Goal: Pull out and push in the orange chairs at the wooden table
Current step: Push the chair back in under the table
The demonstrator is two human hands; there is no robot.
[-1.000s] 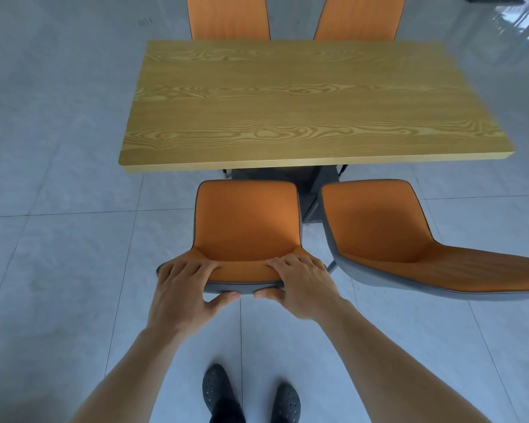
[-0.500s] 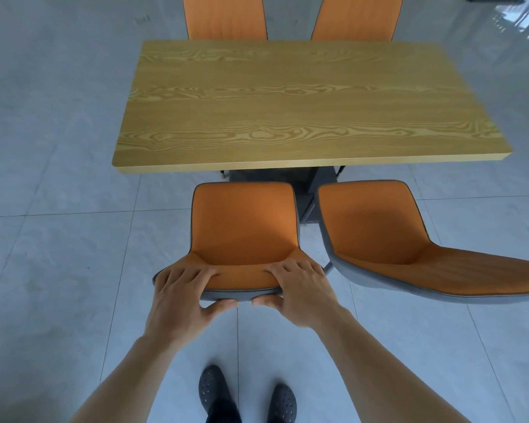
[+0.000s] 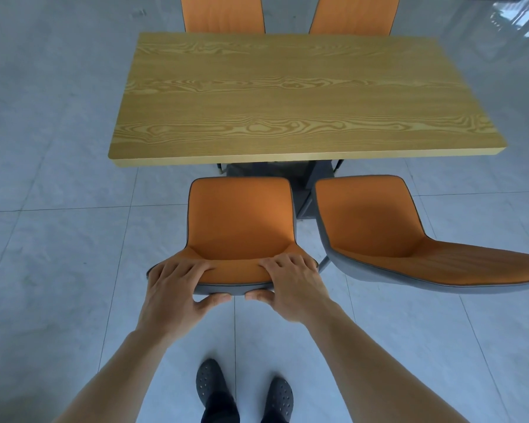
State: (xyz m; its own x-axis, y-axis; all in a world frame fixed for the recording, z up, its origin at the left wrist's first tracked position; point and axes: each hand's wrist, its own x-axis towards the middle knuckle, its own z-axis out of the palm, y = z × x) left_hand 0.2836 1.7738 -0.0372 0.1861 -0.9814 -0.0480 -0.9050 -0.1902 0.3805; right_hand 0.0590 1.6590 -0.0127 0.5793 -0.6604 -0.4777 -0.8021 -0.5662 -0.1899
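Note:
An orange chair with a grey shell (image 3: pixel 242 221) stands in front of me, clear of the wooden table's (image 3: pixel 303 96) near edge, its seat fully in sight. My left hand (image 3: pixel 174 288) grips the left part of its backrest top, fingers over the orange side, thumb on the grey back. My right hand (image 3: pixel 290 282) grips the right part the same way. A second orange chair (image 3: pixel 379 236) stands to its right, turned slightly, also out from the table.
Two more orange chairs (image 3: pixel 223 13) (image 3: pixel 353 13) are tucked in at the table's far side. The dark table base (image 3: pixel 287 175) shows under the near edge. Grey tiled floor (image 3: pixel 58 239) lies all around. My dark shoes (image 3: pixel 214 389) stand just behind the held chair.
The held chair and my hands have come slightly toward me, and the gap between its seat and the table's near edge looks a little wider. My grip is unchanged.

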